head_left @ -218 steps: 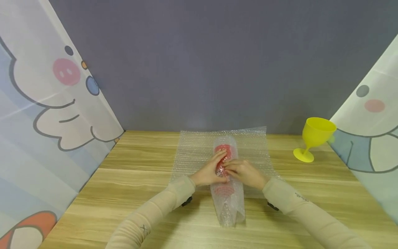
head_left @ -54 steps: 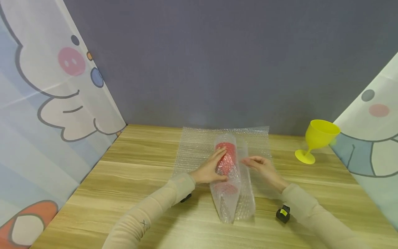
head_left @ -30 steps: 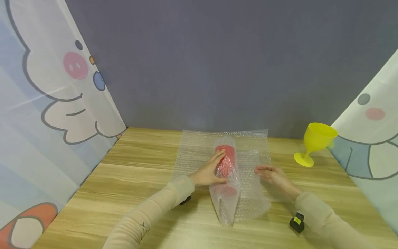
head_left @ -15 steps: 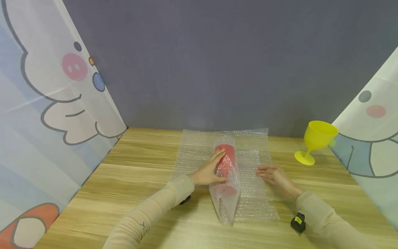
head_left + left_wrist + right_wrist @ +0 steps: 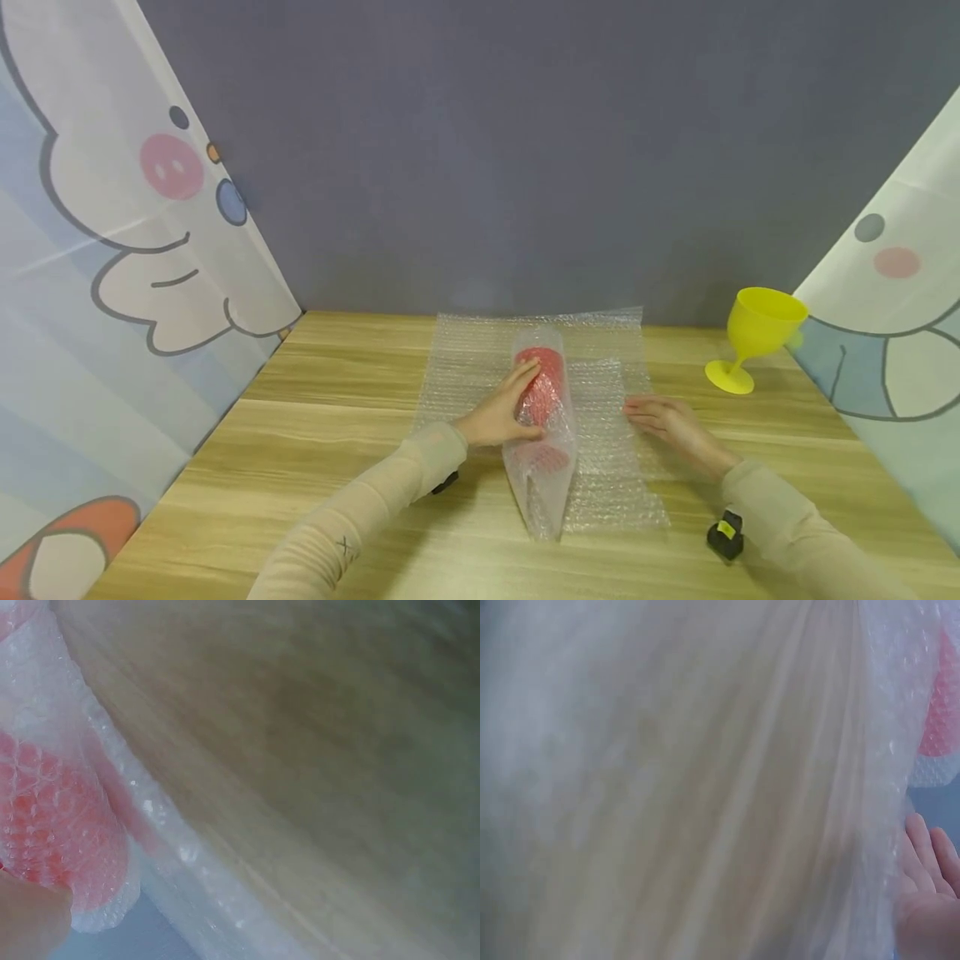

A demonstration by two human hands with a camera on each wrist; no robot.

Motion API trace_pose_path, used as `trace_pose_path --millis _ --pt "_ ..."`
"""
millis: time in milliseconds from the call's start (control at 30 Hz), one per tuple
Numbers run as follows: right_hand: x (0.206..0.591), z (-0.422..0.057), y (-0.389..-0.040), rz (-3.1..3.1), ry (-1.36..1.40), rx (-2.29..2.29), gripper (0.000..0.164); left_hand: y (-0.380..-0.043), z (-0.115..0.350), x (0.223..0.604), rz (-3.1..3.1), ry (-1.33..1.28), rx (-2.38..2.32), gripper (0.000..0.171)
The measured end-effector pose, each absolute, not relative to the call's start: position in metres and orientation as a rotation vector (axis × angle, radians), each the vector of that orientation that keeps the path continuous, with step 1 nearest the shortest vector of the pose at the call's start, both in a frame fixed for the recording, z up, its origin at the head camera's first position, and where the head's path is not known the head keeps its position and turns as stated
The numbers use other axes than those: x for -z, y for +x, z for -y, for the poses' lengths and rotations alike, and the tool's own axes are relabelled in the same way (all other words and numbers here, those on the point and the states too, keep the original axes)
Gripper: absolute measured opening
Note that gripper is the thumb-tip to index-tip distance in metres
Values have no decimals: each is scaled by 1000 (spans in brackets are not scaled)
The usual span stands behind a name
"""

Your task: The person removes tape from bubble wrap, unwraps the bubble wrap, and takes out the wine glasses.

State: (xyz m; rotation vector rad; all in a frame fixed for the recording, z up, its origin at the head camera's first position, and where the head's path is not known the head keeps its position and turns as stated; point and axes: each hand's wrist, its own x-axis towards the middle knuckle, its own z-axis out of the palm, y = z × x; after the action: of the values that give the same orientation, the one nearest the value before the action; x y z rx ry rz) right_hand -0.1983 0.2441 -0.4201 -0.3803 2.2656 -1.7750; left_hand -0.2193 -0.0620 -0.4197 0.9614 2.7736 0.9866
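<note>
A red goblet (image 5: 551, 392) lies wrapped in bubble wrap (image 5: 607, 492), its cup toward the back and its round foot showing through nearer me. My left hand (image 5: 498, 415) grips the wrapped goblet from the left, fingers over the cup and thumb lower down. The left wrist view catches a bit of that hand (image 5: 34, 919) against the wrapped red cup (image 5: 56, 825). To the right, a loose flap of the wrap lies spread out. My right hand (image 5: 671, 423) holds its fingers straight at the flap's outer edge; the right wrist view shows its extended fingers (image 5: 922, 859) beside the film.
An upright yellow goblet (image 5: 761, 325) stands at the back right of the wooden table (image 5: 330, 375). A grey wall (image 5: 480, 158) rises behind, with cartoon-printed panels on both sides. A black device (image 5: 725, 536) sits under the right wrist.
My right hand has left the goblet and moved to the right, and the wrap's flap has opened out flat that way. My left hand has kept its grip.
</note>
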Motion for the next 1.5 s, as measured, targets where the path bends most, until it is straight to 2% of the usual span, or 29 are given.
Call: trace_pose_path --millis 300,533,633,800,1067,1300,1500 --pt "385 -245 -195 -2525 -333 1574 53 -218 60 421 -2775 983 -983 103" --pt "359 -221 -196 -2584 -492 1469 45 -219 60 421 -2777 981 -1007 103" --pt "362 -208 -196 -2573 -548 1446 40 -221 59 421 -2778 993 -1013 103" --pt "373 -195 -197 -2528 -599 1411 40 -220 59 418 -2781 992 -1015 104" --pt "394 -189 -203 -2522 -657 1264 54 -221 60 414 -2779 979 -1007 105" --pt "413 -183 -200 -2508 -525 1151 72 -220 62 413 -2768 952 -1016 104" --pt "422 -179 -196 -2658 -699 970 68 -217 65 416 -2768 903 -1023 103"
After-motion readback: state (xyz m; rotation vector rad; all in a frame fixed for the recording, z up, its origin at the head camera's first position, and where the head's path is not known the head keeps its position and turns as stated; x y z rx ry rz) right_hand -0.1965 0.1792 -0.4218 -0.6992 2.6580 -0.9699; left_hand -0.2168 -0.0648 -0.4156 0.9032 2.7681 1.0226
